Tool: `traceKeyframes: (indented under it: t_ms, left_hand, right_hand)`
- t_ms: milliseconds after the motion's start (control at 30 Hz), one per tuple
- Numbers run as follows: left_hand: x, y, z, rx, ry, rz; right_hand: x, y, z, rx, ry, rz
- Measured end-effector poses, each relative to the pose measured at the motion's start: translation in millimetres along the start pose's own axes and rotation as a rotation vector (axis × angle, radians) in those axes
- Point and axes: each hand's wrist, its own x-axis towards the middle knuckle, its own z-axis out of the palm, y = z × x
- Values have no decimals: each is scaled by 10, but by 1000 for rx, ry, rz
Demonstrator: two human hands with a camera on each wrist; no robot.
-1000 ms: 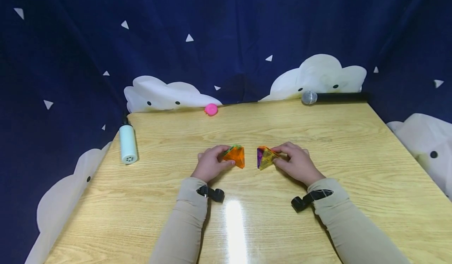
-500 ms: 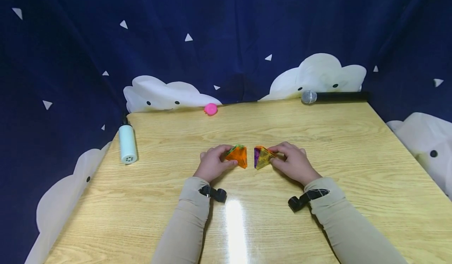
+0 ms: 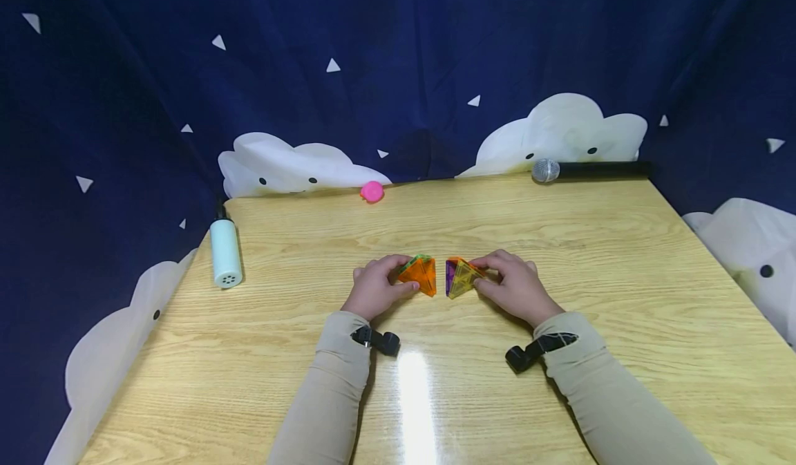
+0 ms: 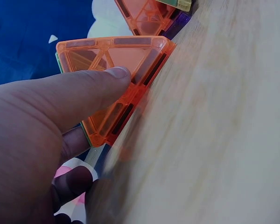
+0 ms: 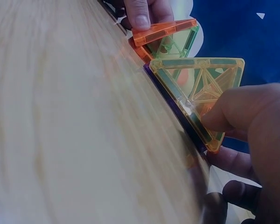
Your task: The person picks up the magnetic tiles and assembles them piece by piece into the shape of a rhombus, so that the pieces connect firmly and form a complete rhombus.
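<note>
My left hand (image 3: 379, 287) pinches a small cluster of translucent orange and green triangular magnetic tiles (image 3: 424, 276), thumb on an orange face. In the left wrist view the thumb presses the orange tile (image 4: 95, 116), whose lower edge meets the tabletop. My right hand (image 3: 515, 287) pinches a second cluster of yellow, purple and orange triangular magnetic tiles (image 3: 461, 280). Its thumb lies on the yellow tile (image 5: 203, 70), and a purple tile (image 5: 177, 114) lies along the table below. The two clusters face each other with a narrow gap between them.
A pale blue cylinder with a black top (image 3: 225, 253) stands at the table's left edge. A pink round object (image 3: 372, 191) sits at the back edge. A microphone (image 3: 584, 171) lies at the back right. A dark blue curtain (image 3: 410, 57) hangs behind the wooden table (image 3: 298, 244).
Both hands have moved inward with their tile clusters, narrowing the gap between them. Over the last half second, only the right cluster has shifted slightly left.
</note>
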Motion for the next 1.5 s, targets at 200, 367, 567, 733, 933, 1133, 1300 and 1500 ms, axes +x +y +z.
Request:
traceKeyframes:
  t_ms: [200, 367, 567, 733, 933, 1133, 1300, 1500]
  left_hand:
    - [1, -5, 4, 1, 2, -3]
    - [3, -4, 18, 1, -2, 0]
    - [12, 6, 33, 13, -5, 2]
    - [14, 11, 34, 18, -5, -3]
    - [15, 42, 31, 16, -4, 0]
    - [29, 64, 39, 14, -3, 10]
    - [33, 61, 45, 22, -5, 5]
    - [27, 70, 36, 22, -29, 5]
  right_hand:
    - [7, -23, 5, -3, -4, -9]
    - [14, -23, 23, -3, -3, -10]
    - [24, 2, 51, -8, 4, -12]
    - [25, 2, 52, -11, 4, -17]
    - [27, -14, 42, -15, 2, -6]
    - [30, -30, 37, -15, -10, 2]
    - [36, -28, 46, -12, -10, 7]
    - [24, -5, 49, -40, -20, 38]
